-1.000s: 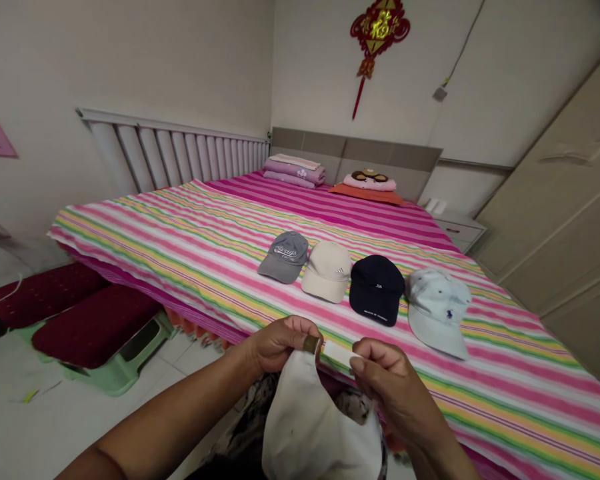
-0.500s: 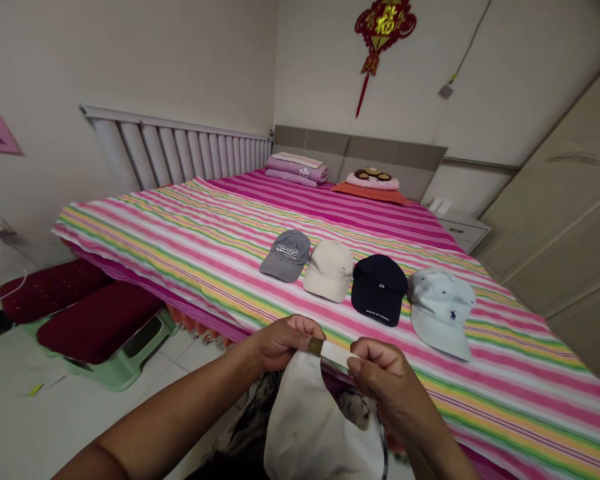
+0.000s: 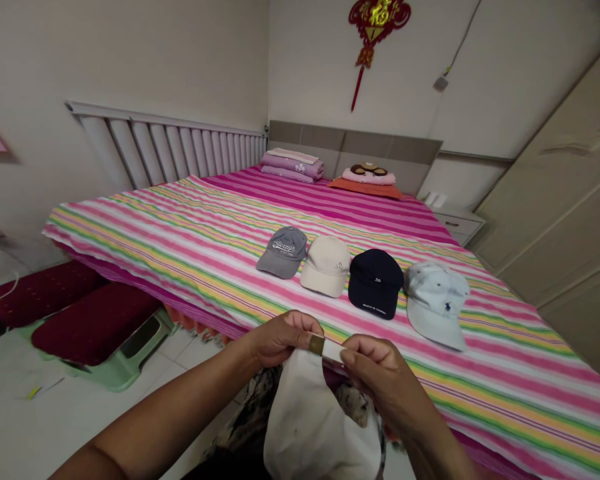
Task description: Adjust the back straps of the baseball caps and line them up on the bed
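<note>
A white cap (image 3: 305, 417) hangs in front of me, its back opening and adjusting strap toward the top. My left hand (image 3: 285, 339) pinches the strap beside its brass-coloured buckle (image 3: 317, 344). On the other side, my right hand (image 3: 375, 363) grips the white strap (image 3: 333, 351) between thumb and fingers. Beyond my hands, caps lie in a row on the bed: a grey cap (image 3: 283, 252), a beige cap (image 3: 326, 267), a dark navy cap (image 3: 375, 285) and a pale blue cap (image 3: 437, 305). The white cap's lower part runs out of view.
The bed (image 3: 180, 230) has a striped cover. Folded purple bedding (image 3: 293, 167) and a pink pillow (image 3: 369, 176) lie near the headboard. Green stools (image 3: 115, 365) with dark red cushions stand at the left. A nightstand (image 3: 457, 225) is at the far right.
My right hand has moved slightly left along the strap, closer to the buckle. My left hand keeps its pinch. The whole view has shifted a little.
</note>
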Tool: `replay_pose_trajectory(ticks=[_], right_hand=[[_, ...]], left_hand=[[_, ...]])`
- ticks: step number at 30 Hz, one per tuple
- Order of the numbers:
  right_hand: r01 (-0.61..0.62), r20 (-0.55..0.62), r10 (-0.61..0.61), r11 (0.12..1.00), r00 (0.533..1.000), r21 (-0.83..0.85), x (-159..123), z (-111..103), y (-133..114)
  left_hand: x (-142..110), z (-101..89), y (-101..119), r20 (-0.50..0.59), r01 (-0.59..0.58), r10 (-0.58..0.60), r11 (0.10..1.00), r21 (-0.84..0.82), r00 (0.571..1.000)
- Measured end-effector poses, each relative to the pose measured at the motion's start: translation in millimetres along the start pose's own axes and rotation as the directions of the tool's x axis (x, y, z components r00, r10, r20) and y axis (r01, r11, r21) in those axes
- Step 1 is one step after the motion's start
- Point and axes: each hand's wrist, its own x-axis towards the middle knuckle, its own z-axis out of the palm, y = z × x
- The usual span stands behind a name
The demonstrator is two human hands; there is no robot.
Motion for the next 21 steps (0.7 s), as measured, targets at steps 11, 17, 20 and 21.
replay_pose_trajectory(ticks=[11, 17, 20, 21], right_hand=[[0.024, -0.008, -0.025, 0.995, 1.000, -0.101, -3.2, -4.7, -0.6], [0.018, -0.021, -0.020, 0.996, 1.000, -0.085, -4.7, -4.6, -0.1], [0.013, -0.028, -0.015, 0.997, 1.000, -0.075, -5.5, -5.4, 0.8], [0.016, -0.028, -0.018, 0.997, 0.999, -0.078, -5.5, -5.9, 1.3]], left_hand=[[-6.7, 10.1, 5.5, -0.049, 0.007, 0.000, 0.989, 0.147, 0.999], [-7.4, 9.9, 5.5, -0.058, 0.006, 0.004, 0.985, 0.175, 0.998], [-6.9, 12.3, 5.1, -0.027, -0.046, 0.051, 0.983, 0.180, 0.998], [-6.5, 13.3, 4.5, -0.010, -0.081, 0.084, 0.982, 0.171, 0.996]])
